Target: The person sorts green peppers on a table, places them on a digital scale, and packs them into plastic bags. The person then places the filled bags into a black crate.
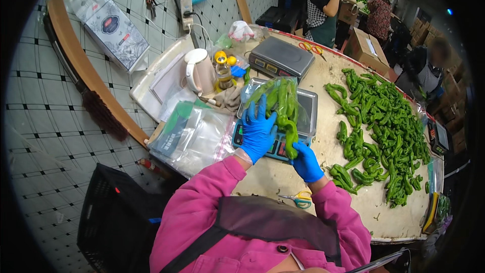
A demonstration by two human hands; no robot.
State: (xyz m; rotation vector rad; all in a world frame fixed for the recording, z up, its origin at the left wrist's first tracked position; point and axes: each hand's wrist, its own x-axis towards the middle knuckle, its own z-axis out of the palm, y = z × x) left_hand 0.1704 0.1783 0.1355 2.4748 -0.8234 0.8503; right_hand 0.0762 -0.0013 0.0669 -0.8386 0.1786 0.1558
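Observation:
A clear plastic bag of long green peppers (pixel 277 96) lies on the pan of a digital scale (pixel 309 114). My left hand (pixel 258 130), in a blue glove, grips the bag's left side near its mouth, fingers reaching up along the plastic. One green pepper (pixel 291 141) sticks out of the mouth toward me. At its lower tip is my right hand (pixel 305 163), also gloved in blue, with thumb and fingers closed on it. The gloves and bag partly cover the scale's keypad.
Loose green peppers (pixel 389 126) spread over the table's right side. Flat plastic bags (pixel 202 136) lie at left, near a kettle (pixel 198 71) and an oil bottle (pixel 223 73). A second scale (pixel 282 55) stands behind. Scissors (pixel 302 199) lie near me; orange-handled scissors (pixel 310 49) lie farther back. Co-workers stand beyond.

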